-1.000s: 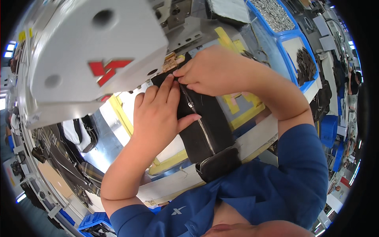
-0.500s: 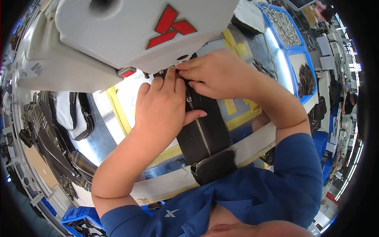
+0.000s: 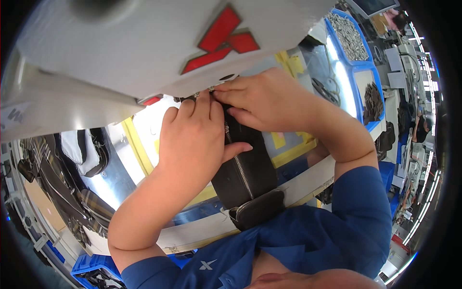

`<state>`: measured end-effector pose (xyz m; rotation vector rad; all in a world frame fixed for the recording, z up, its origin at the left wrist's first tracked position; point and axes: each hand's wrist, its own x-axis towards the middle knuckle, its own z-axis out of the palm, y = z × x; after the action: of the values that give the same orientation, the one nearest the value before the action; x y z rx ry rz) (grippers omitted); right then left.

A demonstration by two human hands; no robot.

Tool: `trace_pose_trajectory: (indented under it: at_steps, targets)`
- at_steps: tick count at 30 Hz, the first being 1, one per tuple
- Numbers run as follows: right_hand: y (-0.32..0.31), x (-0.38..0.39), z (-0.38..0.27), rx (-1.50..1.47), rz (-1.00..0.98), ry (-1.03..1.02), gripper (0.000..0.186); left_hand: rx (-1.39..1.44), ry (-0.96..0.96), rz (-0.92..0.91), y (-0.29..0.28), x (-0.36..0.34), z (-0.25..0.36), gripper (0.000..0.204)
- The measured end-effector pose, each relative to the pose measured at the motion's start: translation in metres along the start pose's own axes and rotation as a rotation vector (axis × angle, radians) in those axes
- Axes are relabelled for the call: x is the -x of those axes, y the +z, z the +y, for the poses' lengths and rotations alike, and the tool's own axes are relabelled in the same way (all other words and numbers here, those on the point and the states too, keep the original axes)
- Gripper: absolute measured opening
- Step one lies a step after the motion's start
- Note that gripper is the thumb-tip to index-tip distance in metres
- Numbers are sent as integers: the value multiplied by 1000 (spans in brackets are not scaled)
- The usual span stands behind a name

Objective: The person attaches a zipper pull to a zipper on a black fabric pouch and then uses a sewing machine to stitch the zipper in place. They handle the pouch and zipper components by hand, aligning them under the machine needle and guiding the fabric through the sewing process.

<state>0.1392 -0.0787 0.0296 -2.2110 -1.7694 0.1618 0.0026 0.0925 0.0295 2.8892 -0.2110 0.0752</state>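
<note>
A long black fabric piece with a metal zipper [image 3: 264, 159] lies under the head of a white sewing machine [image 3: 144, 53]. Its near end folds into a rounded black zippered pouch part [image 3: 260, 209] against my shirt. My left hand [image 3: 195, 132] lies flat on the fabric, fingers pointing at the machine and thumb stretched across the zipper. On the far part of the fabric, my right hand [image 3: 264, 101] holds the edge between thumb and fingers, its fingertips close to the left ones. The machine head hides the needle area.
Blue trays with metal zipper pulls [image 3: 347, 36] and dark small pieces [image 3: 373, 102] stand at the right. Scissors [image 3: 327, 91] lie near them. Plaid and black fabric parts [image 3: 62, 178] are piled left. A blue crate [image 3: 96, 267] sits below. Yellow tape [image 3: 134, 144] marks the table.
The machine head looks larger and lower in view, as my head has shifted. Both hands keep nearly the same place on the fabric, with fingertips still together near the machine.
</note>
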Motion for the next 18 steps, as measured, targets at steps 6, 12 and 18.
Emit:
trace_pose_trajectory:
  at_steps: [6, 12, 18]
  targets:
    - [2, 4, 5, -22, 58, -28, 29, 6, 11, -32, -1, -2, 1, 96]
    - [2, 2, 1, 9, 2, -8, 26, -28, -5, -25, -1, 1, 3, 97]
    - [6, 5, 5, -42, -18, -17, 25, 1, -34, -22, -3, 0, 11, 99]
